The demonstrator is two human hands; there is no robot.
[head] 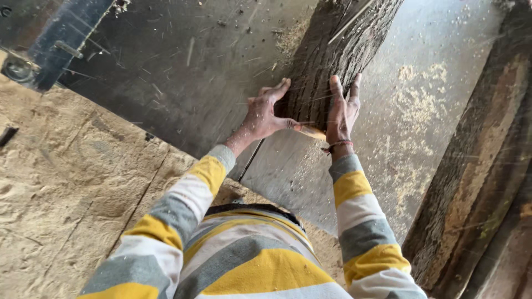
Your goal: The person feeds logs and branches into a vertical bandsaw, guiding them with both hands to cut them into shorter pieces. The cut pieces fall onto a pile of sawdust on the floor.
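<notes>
The big, rough, brown wooden log (327, 55) lies on the dusty grey metal desk (183, 72). The left hand (265, 115) and right hand (342, 111) lie flat and spread against its near end, gripping nothing.

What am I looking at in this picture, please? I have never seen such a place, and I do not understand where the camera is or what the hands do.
The camera sits on a person's head and looks down, so you see that person's own arms in sleeves striped yellow, grey and white. Both hands press on the near end of a rough, bark-covered log. The left hand lies open against its left side; the right hand lies flat on its right side, with a red thread at the wrist. Neither hand closes around anything. The log rests on a grey metal table that is dusted with sawdust. More bark-covered timber lies at the right edge. At the left, lower down, is a sawdust-covered floor.
</notes>
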